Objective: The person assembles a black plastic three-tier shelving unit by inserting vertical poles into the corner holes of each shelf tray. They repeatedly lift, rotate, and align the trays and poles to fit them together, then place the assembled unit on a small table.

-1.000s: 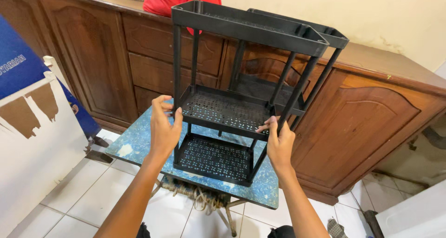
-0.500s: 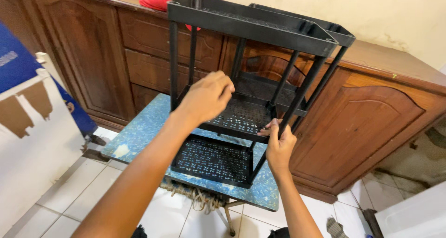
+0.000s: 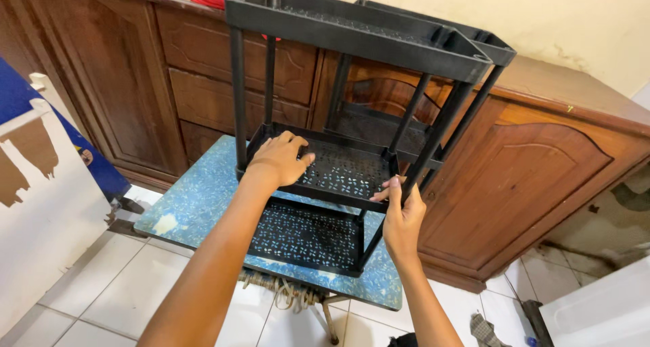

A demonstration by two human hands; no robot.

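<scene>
- My left hand [image 3: 279,160] is lying flat, fingers spread, on the black plastic rack's [image 3: 352,103] perforated middle shelf [image 3: 345,171].
- My right hand [image 3: 401,211] is gripping its front-right post [image 3: 433,140].

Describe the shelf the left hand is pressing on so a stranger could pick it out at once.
Find the small blue speckled table in front of the wooden cabinets; a black three-tier plastic rack stands on it. The middle shelf, perforated, lies under the left hand, unlike the tiers above and below.
</scene>
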